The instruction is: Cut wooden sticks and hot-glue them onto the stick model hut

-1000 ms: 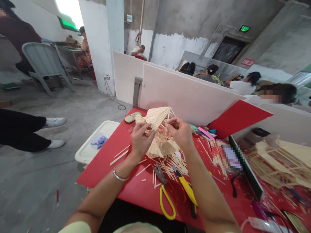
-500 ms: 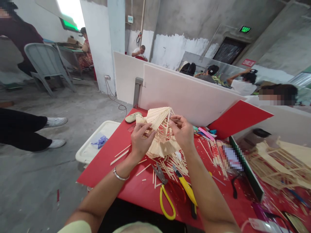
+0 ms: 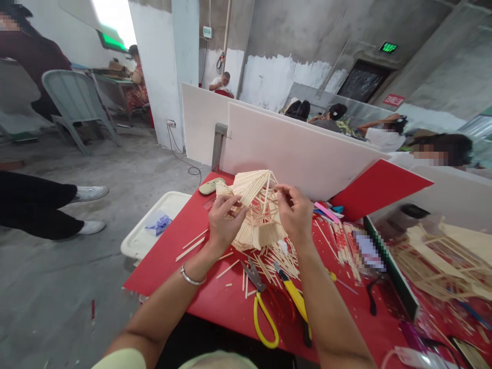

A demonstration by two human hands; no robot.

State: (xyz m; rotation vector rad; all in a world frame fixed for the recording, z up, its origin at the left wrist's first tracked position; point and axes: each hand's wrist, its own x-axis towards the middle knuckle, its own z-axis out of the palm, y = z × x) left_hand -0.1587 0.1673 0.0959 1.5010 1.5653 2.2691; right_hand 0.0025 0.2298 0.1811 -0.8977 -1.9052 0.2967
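On the red table (image 3: 165, 271) sits a small model building of pale wooden sticks (image 3: 251, 183), with slatted roof panels and an open frame on its right side. My left hand (image 3: 225, 223) grips the model's left side, its thumb and fingers closed on the slats. My right hand (image 3: 296, 212) is closed in a pinch beside the open frame; what lies between its fingertips is hidden or too small to make out. Loose sticks (image 3: 265, 267) are scattered before the model. Scissors (image 3: 254, 278) with yellow and red handles and a yellow-handled cutter (image 3: 295, 298) lie nearer to me.
White partition boards (image 3: 284, 148) stand behind the table. A white bin (image 3: 132, 243) is at its left edge, with a beige case (image 3: 209, 186) at the back corner. Bundled sticks (image 3: 342, 246) and another stick model (image 3: 426, 256) are on the right. People sit beyond the partition.
My right hand has moved slightly right, away from the roof's front edge, and its fingers have curled in more. My left hand keeps its hold on the model.
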